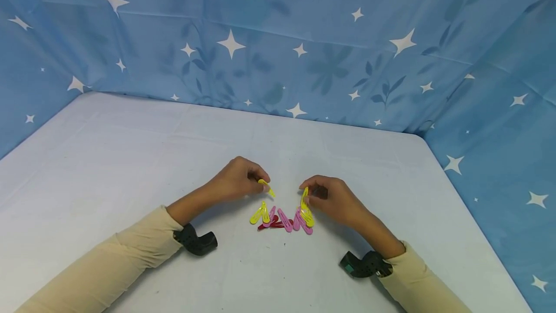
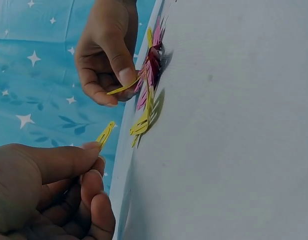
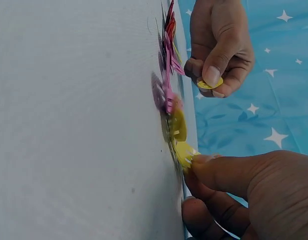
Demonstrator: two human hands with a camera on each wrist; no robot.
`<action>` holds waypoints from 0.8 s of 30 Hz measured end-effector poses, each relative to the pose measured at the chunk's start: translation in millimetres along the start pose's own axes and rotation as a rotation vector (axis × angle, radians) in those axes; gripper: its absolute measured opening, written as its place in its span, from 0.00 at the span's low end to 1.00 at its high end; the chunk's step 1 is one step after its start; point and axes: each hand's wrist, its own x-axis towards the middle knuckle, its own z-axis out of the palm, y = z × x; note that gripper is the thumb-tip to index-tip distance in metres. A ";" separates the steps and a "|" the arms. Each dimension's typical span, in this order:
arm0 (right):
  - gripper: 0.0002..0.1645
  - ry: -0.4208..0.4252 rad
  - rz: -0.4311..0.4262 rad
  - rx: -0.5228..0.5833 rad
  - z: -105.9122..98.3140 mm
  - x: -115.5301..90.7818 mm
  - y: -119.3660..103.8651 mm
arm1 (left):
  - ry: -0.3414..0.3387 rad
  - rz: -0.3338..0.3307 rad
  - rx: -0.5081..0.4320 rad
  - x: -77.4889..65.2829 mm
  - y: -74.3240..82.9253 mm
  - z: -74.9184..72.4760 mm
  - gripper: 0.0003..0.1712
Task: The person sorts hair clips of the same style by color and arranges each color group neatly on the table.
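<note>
My left hand (image 1: 239, 178) pinches a yellow snap hair clip (image 2: 106, 135) between thumb and finger, held above the table. To its right, my right hand (image 1: 334, 198) pinches another yellow hair clip (image 3: 184, 153) just over the pile's right end. A further yellow clip (image 1: 307, 217) lies right below that one, on pink clips; it looks blurred in the right wrist view. Between the hands are spread pink clips (image 1: 284, 220), dark red clips (image 1: 278, 224) and a yellow pair (image 1: 261, 213) at the left end. Some clips overlap, hiding parts of each other.
A white cloth covers the table (image 1: 130, 158). Behind and to the right hangs a blue curtain (image 1: 269, 62) with white stars. Dark devices (image 1: 197, 240) are strapped to both wrists, below the beige sleeves (image 1: 117, 250).
</note>
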 end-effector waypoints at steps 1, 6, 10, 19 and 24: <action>0.14 0.002 -0.002 0.000 0.3 0.0 0.2 | 0.005 -0.015 -0.006 0.3 -0.3 -0.1 0.06; 0.19 0.015 -0.021 -0.028 -0.4 0.8 -0.7 | 0.016 0.015 -0.044 2.1 -2.2 -1.5 0.07; 0.21 0.028 -0.025 -0.038 -1.6 2.1 -2.8 | 0.012 0.096 -0.042 4.6 -3.6 -2.6 0.11; 0.14 0.078 -0.040 0.026 -3.4 12.7 -5.5 | -0.095 0.086 -0.035 13.7 -3.2 -2.6 0.15; 0.11 0.080 -0.022 0.043 -4.6 19.8 -6.1 | -0.084 0.034 -0.086 17.6 -0.8 -2.3 0.15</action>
